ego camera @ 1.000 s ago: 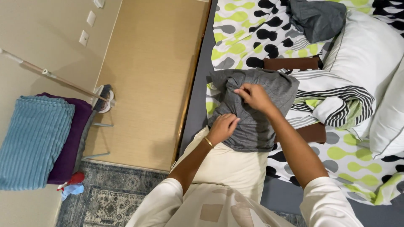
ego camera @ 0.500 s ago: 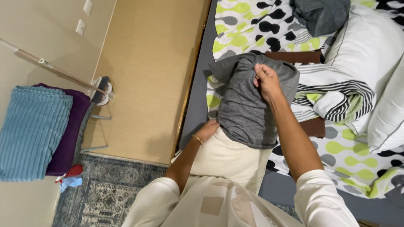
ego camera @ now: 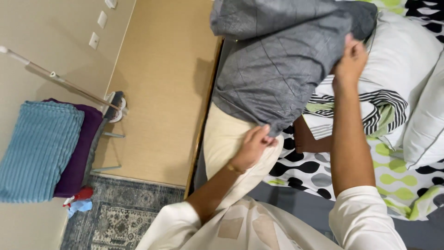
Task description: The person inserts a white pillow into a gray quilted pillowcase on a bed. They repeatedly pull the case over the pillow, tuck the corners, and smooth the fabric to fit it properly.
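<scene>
Holding a grey garment point(ego camera: 277, 69) up over the bed point(ego camera: 323, 176), the person keeps it spread in the air at about 12 o'clock of the view. Right hand point(ego camera: 350, 60), at 2 o'clock, grip clenched on the garment's upper edge. Left hand point(ego camera: 252, 148), near centre, grip pinched on the lower hem, where the cloth hangs just above the cream-trousered lap point(ego camera: 226, 139). Arms in white sleeves point(ego camera: 360, 222).

Bed cover: white with black and green blobs. White pillow point(ego camera: 407, 55) at 2 o'clock, partly behind the raised wrist; a black-and-white striped cloth point(ego camera: 379, 104) lies against it. A second pillow point(ego camera: 428, 134) at 3 o'clock.

Floor side, 9 o'clock: blue ribbed towel point(ego camera: 39, 148) over a purple one point(ego camera: 78, 143) on a rack. Patterned rug point(ego camera: 125, 217) at 7 o'clock.
</scene>
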